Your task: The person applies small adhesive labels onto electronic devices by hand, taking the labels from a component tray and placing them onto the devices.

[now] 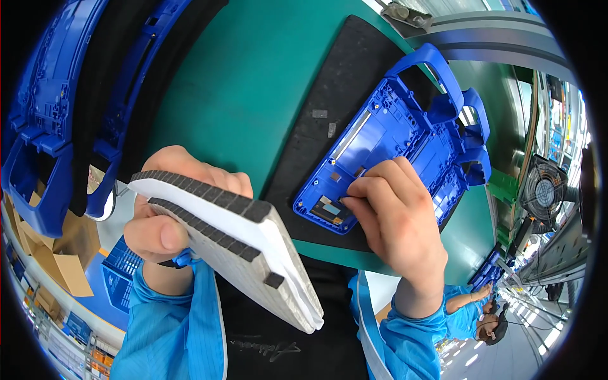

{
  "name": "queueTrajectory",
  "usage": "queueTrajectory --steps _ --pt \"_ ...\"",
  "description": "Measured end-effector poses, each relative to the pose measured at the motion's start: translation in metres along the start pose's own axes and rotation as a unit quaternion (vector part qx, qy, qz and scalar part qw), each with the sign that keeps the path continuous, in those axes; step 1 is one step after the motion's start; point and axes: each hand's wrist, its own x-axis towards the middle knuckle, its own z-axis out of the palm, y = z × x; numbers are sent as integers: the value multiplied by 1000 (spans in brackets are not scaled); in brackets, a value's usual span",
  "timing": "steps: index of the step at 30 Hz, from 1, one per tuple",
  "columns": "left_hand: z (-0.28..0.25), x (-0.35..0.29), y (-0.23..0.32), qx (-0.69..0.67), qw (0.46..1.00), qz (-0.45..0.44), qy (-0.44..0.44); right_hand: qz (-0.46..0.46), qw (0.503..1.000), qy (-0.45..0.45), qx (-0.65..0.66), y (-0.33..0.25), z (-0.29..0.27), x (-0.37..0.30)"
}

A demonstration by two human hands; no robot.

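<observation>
My left hand (190, 170) grips a folded stack of white backing sheets (244, 278), the thumb on one side and the fingers on the other. Rows of dark grey foam strips (209, 195) line the sheets' upper edges, and one small separate foam piece (273, 280) sticks lower down. My right hand (402, 218) is closed in a pinch over the near end of a blue plastic housing (380, 142). Whatever lies between its fingertips is too hidden to name. The housing rests inner side up on a black mat (304, 149), its frame-like handles at the far right.
Two small grey pieces (320, 114) lie on the mat. More blue housings (47, 101) stand at the left of the green table (228, 82), with black padding between them. A fan (546, 190) stands at right, and a co-worker (465, 313) sits beyond. Cardboard boxes (63, 259) are at lower left.
</observation>
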Motion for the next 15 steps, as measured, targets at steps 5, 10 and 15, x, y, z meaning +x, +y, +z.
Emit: queueTrajectory --steps 5,10,15 --pt "4 -3 6 11 1000 -4 14 16 997 65 29 -1 -2 -6" --pt "4 -1 0 20 1000 -14 7 63 994 85 26 -1 -5 -20" --pt "0 -5 7 43 999 -29 3 153 984 85 34 -5 -12 -56"
